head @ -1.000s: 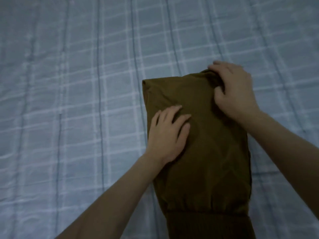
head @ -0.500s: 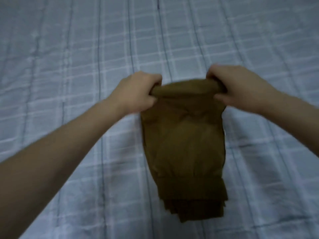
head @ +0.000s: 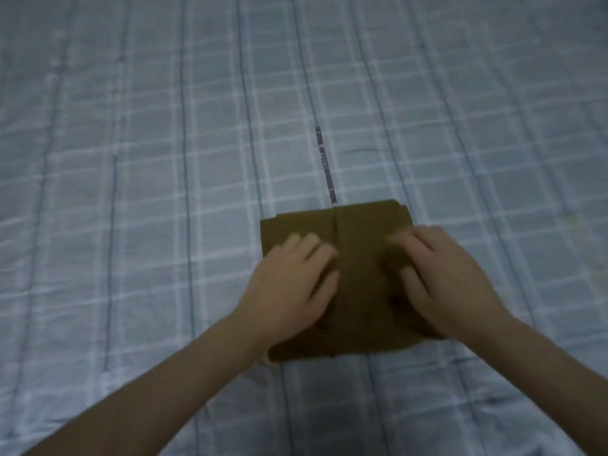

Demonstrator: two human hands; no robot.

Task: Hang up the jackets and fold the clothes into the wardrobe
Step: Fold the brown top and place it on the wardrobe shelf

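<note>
An olive-brown garment (head: 357, 281) lies folded into a compact, roughly square bundle on the bed. My left hand (head: 291, 286) rests flat on its left half, fingers straight and spread. My right hand (head: 444, 281) lies flat on its right half, fingers pointing up and left. Both hands press down on the cloth and hold nothing. A seam or fold line runs down the middle of the bundle between the hands. Both hands are slightly blurred.
The bed is covered with a light blue checked sheet (head: 131, 192) that fills the whole view. A thin printed strip (head: 325, 166) lies on the sheet just beyond the bundle's far edge.
Both hands gripped the garment's far edge, folded it toward me, then let go. They now lie flat on the shorter, square bundle. The strip on the sheet has come into sight.
</note>
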